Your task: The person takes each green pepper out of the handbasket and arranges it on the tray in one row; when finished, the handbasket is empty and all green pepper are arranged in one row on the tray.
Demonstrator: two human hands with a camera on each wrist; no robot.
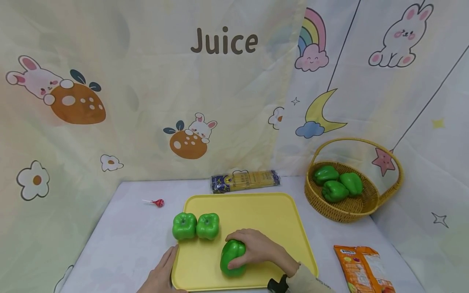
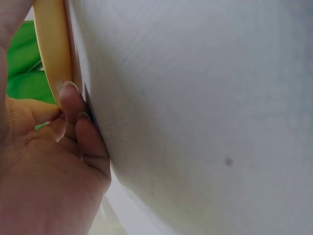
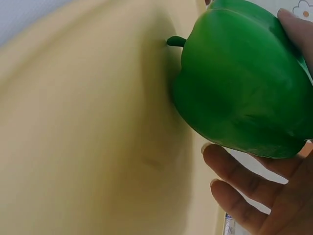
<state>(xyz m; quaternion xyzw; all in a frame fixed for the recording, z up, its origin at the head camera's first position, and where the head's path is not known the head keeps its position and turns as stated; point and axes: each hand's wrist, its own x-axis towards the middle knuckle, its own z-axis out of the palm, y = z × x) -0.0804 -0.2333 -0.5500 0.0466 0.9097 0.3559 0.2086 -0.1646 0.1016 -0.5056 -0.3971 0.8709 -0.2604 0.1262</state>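
Note:
My right hand (image 1: 256, 246) grips a glossy green bell pepper (image 1: 231, 256) over the front middle of a yellow tray (image 1: 264, 219), thumb on the near side and fingers over the far side. In the right wrist view the pepper's short stem (image 3: 176, 41) points toward the tray surface. My left hand (image 1: 161, 270) holds the tray's left rim near the front corner; in the left wrist view, curled fingers (image 2: 73, 100) meet the yellow edge. Two more green bell peppers (image 1: 185, 226) (image 1: 208, 226) sit side by side at the tray's left edge.
A wicker basket (image 1: 342, 215) with a tall handle stands at the back right, holding three green peppers (image 1: 335, 191). Behind the tray lies a pack of pasta (image 1: 249, 181). A red lollipop (image 1: 158, 203) is at the left, an orange snack bag (image 1: 360, 268) at the front right.

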